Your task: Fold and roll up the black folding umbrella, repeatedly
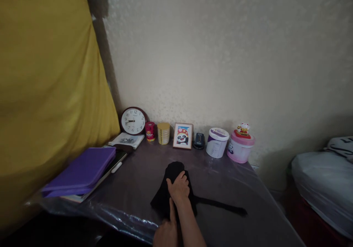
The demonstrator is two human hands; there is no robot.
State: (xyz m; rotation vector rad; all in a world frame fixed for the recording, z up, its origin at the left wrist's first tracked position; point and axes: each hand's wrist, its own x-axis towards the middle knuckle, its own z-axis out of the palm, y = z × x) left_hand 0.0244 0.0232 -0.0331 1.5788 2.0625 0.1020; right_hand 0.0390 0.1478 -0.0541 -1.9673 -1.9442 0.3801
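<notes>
A black cloth piece (pixel 160 199) lies bunched on the table near its front edge, with a long narrow black strap (pixel 220 204) stretching out to the right. My right hand (pixel 179 188) rests palm down on top of the cloth, thumb apart and fingers slightly bent over it. Below it, my left hand (pixel 167 230) touches the lower part of the cloth with its index finger stretched forward. The left hand's other fingers are mostly hidden. Part of the cloth is covered by my hands and right forearm.
Along the wall stand a clock (pixel 134 121), a red can (pixel 150 132), a yellow-lidded container (pixel 163 133), a framed panda picture (pixel 182 136), a small dark device (pixel 199 141) and two tubs (pixel 217 144). Purple folders (pixel 82 169) and a white marker (pixel 116 167) lie left. Plastic covers the table (pixel 132 188).
</notes>
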